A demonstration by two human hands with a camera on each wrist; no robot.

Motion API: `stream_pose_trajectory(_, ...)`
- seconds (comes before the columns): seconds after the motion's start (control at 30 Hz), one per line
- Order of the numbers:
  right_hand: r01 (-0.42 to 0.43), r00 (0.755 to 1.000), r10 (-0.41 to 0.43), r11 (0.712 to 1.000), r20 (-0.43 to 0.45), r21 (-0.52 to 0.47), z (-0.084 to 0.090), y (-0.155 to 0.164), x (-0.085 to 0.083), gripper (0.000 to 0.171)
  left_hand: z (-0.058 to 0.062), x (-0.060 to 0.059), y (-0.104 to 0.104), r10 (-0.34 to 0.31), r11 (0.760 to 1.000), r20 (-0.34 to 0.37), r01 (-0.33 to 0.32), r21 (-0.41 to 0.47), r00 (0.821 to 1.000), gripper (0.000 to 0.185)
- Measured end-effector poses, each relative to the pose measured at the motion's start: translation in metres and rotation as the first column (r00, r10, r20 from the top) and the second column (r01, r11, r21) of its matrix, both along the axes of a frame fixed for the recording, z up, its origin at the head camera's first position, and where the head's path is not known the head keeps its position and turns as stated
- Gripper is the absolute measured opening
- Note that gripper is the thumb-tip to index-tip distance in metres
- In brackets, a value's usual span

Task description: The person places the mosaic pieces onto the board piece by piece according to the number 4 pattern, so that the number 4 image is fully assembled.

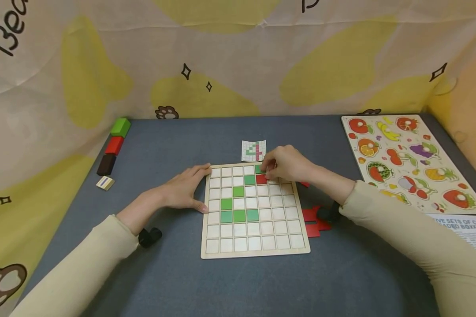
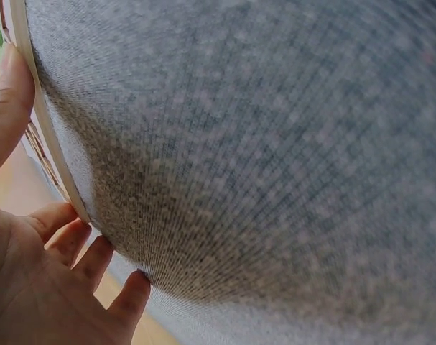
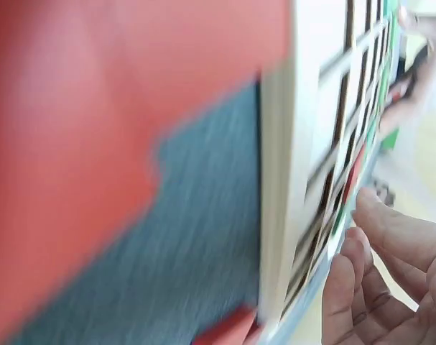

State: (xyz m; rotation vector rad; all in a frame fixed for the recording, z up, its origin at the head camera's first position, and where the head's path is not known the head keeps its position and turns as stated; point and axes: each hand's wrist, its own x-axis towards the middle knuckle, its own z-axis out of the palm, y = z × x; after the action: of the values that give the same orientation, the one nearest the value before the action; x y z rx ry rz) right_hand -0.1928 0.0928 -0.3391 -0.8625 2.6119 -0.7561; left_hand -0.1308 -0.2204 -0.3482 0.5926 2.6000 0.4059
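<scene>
Sleeves (image 1: 79, 268) of pale ribless cloth enter nearest the head camera, over a dark grey counter (image 1: 174, 277). Wooden board (image 1: 258, 253): square, pale rim, seven by seven cells, at the counter's middle. Seven cells contain green tiles (image 1: 239, 215), in two shades; one in the second row contains a red tile (image 1: 260, 179); other visible cells are white. Left hand (image 1: 182, 190): digits spread apart, touching the board's left edge and upper corner. Right hand (image 1: 287, 163): fingers curled and close together over the red tile; whether they pinch anything cannot be told. Loose red tiles (image 1: 312, 230), flat and square, lie along the right edge. Beyond the board, a gridded paper card (image 1: 254, 151); at right, a glossy fruit board (image 1: 400, 169); at left, a row of blocks (image 1: 114, 145).

Left wrist view: thumb and fingertips meet the thin wooden edge; counter surface speckled.

Right wrist view: blurred red tiles foremost; fingertips bunched at the board's far side.
</scene>
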Motion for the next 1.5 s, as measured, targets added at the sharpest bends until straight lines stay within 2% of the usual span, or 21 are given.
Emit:
stream_pose_trajectory(0.1,0.032,0.999,-0.032,0.999,0.001,0.003,0.003,0.018,-0.01,0.011,0.0,0.0,0.0,0.001,1.0,-0.002,-0.001,-0.001,1.0,0.11)
stream_pose_trajectory(0.23,0.05,0.997,-0.052,0.998,0.052,0.04,0.006,0.046,-0.027,0.013,-0.001,-0.001,-0.001,0.0,1.0,-0.007,0.0,-0.006,1.0,0.109)
stream_pose_trajectory(0.43,-0.028,0.984,0.009,0.995,0.179,0.1,0.009,0.077,-0.041,0.024,-0.001,-0.001,-0.001,0.004,1.0,-0.005,-0.004,-0.016,1.0,0.11)
stream_pose_trajectory(0.6,-0.107,0.974,0.084,0.989,0.209,0.098,0.007,0.085,-0.043,0.028,-0.002,-0.001,-0.001,0.01,1.0,-0.006,-0.01,-0.019,1.0,0.11)
stream_pose_trajectory(0.83,-0.102,0.983,0.083,0.989,0.165,0.107,0.001,0.085,-0.042,0.023,-0.002,-0.001,-0.002,-0.001,1.0,-0.015,0.001,-0.013,1.0,0.109)
stream_pose_trajectory(1.0,-0.025,0.994,0.012,0.993,0.109,0.119,0.003,0.084,-0.041,0.018,-0.002,-0.001,-0.001,-0.006,1.0,-0.016,0.006,-0.009,1.0,0.11)
stream_pose_trajectory(1.17,0.054,0.997,-0.056,0.998,0.047,0.043,0.007,0.074,-0.034,0.012,-0.002,-0.001,-0.001,-0.004,1.0,-0.014,0.004,-0.015,1.0,0.11)
stream_pose_trajectory(1.27,0.045,0.998,-0.044,0.999,0.055,-0.011,0.008,0.058,-0.024,0.011,-0.002,-0.001,0.0,-0.002,1.0,-0.011,0.002,-0.013,1.0,0.11)
stream_pose_trajectory(1.5,-0.029,0.993,0.039,0.996,0.111,-0.088,0.006,0.018,0.004,0.008,-0.003,-0.001,0.001,-0.001,1.0,-0.011,0.001,-0.015,1.0,0.109)
